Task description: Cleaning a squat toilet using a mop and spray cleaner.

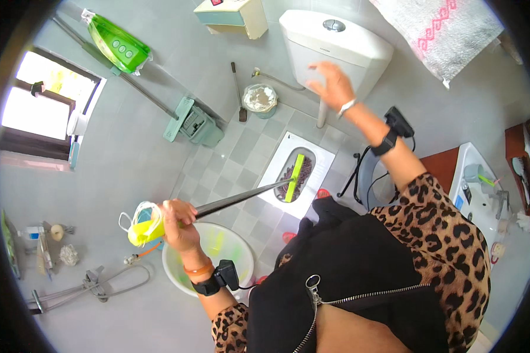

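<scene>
Lime-green at both ends, the long dark-shafted toilet brush looks light and stiff to me, its bristle head down in the white squat pan while my left hand is wrapped tight around the yellow-green grip end. I'd hold it there; a wet shaft may be slippery. My right hand hovers with fingers spread at the white cistern, holding nothing.

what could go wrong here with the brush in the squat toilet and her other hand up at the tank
The left hand alone holds the long brush by its far end, so its head could slip in the squat pan and splash. The right hand is stretched to the cistern, so balance may suffer. The basin sits near the feet, a trip risk.
</scene>
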Demonstrator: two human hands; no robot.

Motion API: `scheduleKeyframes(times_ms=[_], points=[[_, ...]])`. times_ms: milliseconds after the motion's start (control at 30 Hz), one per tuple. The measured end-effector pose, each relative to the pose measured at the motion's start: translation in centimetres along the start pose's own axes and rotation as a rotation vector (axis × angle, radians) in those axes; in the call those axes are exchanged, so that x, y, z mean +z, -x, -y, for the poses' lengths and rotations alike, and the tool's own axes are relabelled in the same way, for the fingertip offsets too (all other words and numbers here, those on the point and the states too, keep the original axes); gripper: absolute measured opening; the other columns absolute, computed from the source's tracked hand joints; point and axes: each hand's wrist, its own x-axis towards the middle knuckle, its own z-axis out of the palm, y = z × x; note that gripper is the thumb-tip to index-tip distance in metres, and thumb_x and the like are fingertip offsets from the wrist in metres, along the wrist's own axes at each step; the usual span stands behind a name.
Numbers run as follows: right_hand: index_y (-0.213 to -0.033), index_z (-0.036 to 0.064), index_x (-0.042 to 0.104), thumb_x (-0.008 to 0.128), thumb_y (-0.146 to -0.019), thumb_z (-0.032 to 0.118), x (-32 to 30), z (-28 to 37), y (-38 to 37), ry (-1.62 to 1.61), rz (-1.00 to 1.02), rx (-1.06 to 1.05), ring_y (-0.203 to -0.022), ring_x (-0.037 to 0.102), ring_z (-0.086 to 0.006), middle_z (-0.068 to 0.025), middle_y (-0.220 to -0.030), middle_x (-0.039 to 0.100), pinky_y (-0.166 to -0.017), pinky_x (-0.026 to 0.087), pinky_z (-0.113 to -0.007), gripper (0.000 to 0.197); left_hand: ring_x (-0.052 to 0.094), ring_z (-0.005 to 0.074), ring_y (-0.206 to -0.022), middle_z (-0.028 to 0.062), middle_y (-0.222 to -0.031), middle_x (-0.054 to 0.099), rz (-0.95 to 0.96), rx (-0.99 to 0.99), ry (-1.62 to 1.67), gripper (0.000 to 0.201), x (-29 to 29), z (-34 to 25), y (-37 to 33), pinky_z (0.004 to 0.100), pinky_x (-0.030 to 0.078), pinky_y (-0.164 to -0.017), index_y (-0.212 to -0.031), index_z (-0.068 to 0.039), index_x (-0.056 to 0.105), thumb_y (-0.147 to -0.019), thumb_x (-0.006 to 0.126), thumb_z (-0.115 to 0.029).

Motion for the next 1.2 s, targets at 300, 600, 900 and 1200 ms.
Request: scheduleKeyframes(times_ms=[300, 600, 900, 1200], points=[[-0.114, 0.0104, 0.049, 0.075, -0.063, 0.035, -1.6, -13.5, -5.7, 0.554, -0.113, 0.041, -0.105, 0.048, -0.0316, -0.0085, -0.114, 0.052, -0.087, 0.042, -0.041, 0.062, 0.030, 0.0118, -0.044, 0.0012, -0.048, 0.029, -0.026, -0.026, 0.063, 0.032, 0.3, 2.9, -0.5, 0.0273, 0.033, -0.046, -0.060, -0.009, 0.033, -0.090, 0.042, -0.015], [-0.127, 0.0068, 0.034, 0.081, -0.052, 0.037, -3.2, -8.6, -10.0, 0.775, 0.267, 0.239, -0.120, 0.035, -0.0310, -0.0134, -0.133, 0.035, -0.096, 0.033, -0.047, 0.093, 0.030, 0.0118, -0.044, 0.0015, -0.048, 0.030, -0.082, -0.040, 0.032, 0.030, -0.8, 2.2, -2.7, 0.0271, 0.032, -0.047, -0.061, -0.009, 0.033, -0.089, 0.043, -0.014], [-0.118, 0.0053, 0.044, 0.084, -0.046, 0.031, -4.0, -9.7, -11.9, 0.740, 0.367, 0.047, -0.104, 0.049, -0.0329, -0.0183, -0.117, 0.046, -0.088, 0.042, -0.035, 0.086, 0.030, 0.0115, -0.045, 0.0012, -0.049, 0.030, -0.039, -0.044, 0.039, 0.029, 1.4, 3.6, -3.9, 0.0271, 0.032, -0.048, -0.062, -0.009, 0.034, -0.088, 0.044, -0.015], [-0.127, 0.0101, 0.041, 0.087, -0.041, 0.031, -3.2, -10.1, -14.3, 0.877, 0.613, 0.168, -0.104, 0.052, -0.0323, -0.0195, -0.120, 0.047, -0.088, 0.044, -0.036, 0.100, 0.034, 0.0113, -0.043, 0.0021, -0.048, 0.036, -0.045, -0.036, 0.080, 0.027, 4.4, 5.6, -5.9, 0.0265, 0.034, -0.045, -0.061, -0.006, 0.041, -0.084, 0.053, -0.012]])
